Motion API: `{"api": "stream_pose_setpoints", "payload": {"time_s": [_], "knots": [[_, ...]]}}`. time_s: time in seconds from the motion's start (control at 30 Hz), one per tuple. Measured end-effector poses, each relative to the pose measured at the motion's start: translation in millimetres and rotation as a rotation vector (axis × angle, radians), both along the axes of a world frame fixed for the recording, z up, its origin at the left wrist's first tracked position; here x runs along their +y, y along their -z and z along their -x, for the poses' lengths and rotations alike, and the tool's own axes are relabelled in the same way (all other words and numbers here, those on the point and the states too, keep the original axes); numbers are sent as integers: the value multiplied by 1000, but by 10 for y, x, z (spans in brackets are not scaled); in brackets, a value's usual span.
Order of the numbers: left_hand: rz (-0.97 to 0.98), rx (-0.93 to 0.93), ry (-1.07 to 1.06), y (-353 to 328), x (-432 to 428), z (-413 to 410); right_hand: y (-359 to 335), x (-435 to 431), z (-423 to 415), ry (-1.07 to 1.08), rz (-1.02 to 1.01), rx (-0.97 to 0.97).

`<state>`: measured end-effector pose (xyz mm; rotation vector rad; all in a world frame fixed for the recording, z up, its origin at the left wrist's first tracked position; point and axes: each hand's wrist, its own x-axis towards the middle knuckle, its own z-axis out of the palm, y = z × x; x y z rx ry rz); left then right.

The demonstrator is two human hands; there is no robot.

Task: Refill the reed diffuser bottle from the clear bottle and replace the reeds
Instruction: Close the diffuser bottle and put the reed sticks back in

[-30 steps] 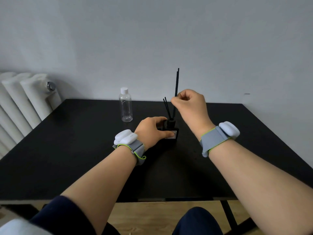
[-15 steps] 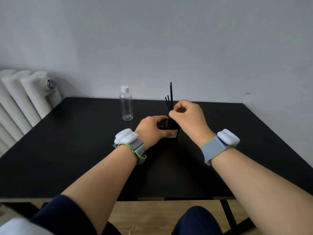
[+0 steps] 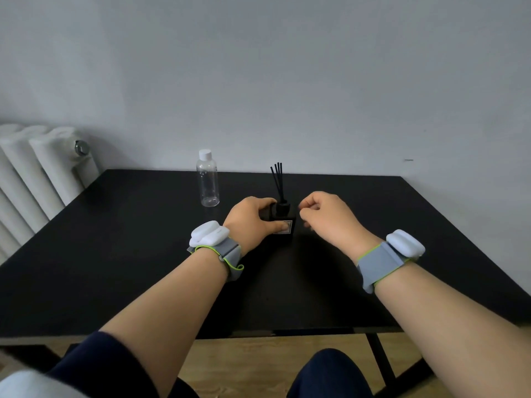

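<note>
The reed diffuser bottle (image 3: 285, 218), a dark square bottle with a pale label, stands upright on the black table (image 3: 115, 254), near the middle of it. 4 black reeds (image 3: 278, 182) stand in its neck and fan slightly to the left. The left hand (image 3: 250, 222) grips the bottle from its left side: the fingers (image 3: 267, 201) curl round the shoulder and the thumb presses on the front face beside the label. The right hand (image 3: 330, 219) hovers just to the right of the bottle, apart from it, its fingers (image 3: 309, 202) curled inward with nothing visible in them. The clear bottle (image 3: 208, 182), with its white cap on, stands upright behind and to the left of the diffuser. Each wrist carries a grey band with a white module. A white radiator (image 3: 34, 173) stands at the left wall.
</note>
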<state>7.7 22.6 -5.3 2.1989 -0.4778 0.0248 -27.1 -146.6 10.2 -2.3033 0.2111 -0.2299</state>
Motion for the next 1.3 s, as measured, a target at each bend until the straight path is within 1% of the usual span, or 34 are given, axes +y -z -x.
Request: {"api": "stream_pose_setpoints", "payload": {"time_s": [0.17, 0.37, 0.57, 0.9, 1.13, 1.3], "knots": [[-28, -28, -25, 14, -6, 5, 49, 67, 96, -12, 3, 9], [45, -45, -98, 26, -49, -3, 46, 124, 92, 0, 0, -17], [55, -88, -152, -57, -63, -143, -10, 185, -74, -27, 5, -32], [-23, -118, -174, -52, -33, -474, 21, 242, -408, -84, -6, 24], [-44, -104, -171, 13, -13, -522, 19, 268, -395, -97, -2, 18], [-102, -91, -164, 12, -17, -491, 7, 284, -366, -110, 2, 33]]}}
